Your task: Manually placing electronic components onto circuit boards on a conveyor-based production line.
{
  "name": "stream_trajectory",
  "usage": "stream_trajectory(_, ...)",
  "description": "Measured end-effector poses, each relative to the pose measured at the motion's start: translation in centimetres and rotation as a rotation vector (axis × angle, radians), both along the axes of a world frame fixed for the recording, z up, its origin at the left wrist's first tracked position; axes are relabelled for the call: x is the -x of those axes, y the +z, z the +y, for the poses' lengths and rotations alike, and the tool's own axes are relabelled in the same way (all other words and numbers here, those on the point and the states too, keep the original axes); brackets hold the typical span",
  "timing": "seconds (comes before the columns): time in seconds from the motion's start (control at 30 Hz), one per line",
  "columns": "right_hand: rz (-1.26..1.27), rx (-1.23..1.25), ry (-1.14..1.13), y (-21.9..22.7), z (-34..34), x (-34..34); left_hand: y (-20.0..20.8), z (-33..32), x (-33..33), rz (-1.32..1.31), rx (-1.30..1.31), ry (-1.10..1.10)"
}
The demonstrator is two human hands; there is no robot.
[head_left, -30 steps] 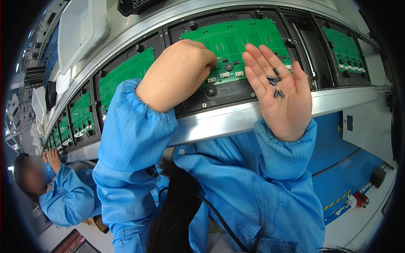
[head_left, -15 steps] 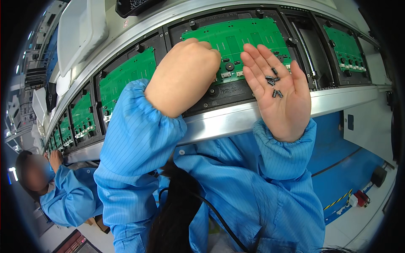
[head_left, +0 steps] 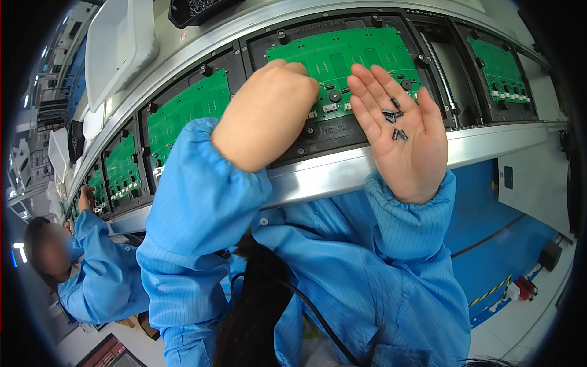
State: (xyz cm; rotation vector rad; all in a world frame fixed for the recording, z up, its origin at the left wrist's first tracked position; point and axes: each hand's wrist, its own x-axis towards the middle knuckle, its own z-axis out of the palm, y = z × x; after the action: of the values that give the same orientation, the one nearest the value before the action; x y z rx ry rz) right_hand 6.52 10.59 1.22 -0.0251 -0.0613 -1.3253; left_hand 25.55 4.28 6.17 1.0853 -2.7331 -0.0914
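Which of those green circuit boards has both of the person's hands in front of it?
The upper-middle board: the left hand covers its lower left, the open right hand its lower right; only this one has both.

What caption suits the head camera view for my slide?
An open right hand holds small black parts, with the left hand curled over a green circuit board.

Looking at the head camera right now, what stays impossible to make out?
In the head view:
Left hand: its fingertips, and anything in them, are hidden by its own back.
Green board: lower left covered by the left hand, lower right partly by the right hand.
Small black parts on the right palm: too small for fine detail.
Black tray: cut off by the upper edge.
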Motion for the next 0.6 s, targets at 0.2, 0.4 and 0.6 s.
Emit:
stream_trajectory(0.2, -0.018, 0.012, -0.006, -0.1, 0.0, 0.1, 1.0, -0.9, -1.1, 0.104, -0.048, 0.014)
stream_trajectory(0.4, -0.013, 0.009, -0.017, 0.0, 0.1, -0.2, 0.5, -1.2, -1.2, 0.034, -0.003, -0.028)
stream_trajectory(0.6, -0.023, 0.022, -0.008, 0.0, 0.1, -0.7, 0.5, -1.3, -0.5, -0.117, -0.045, 0.010)
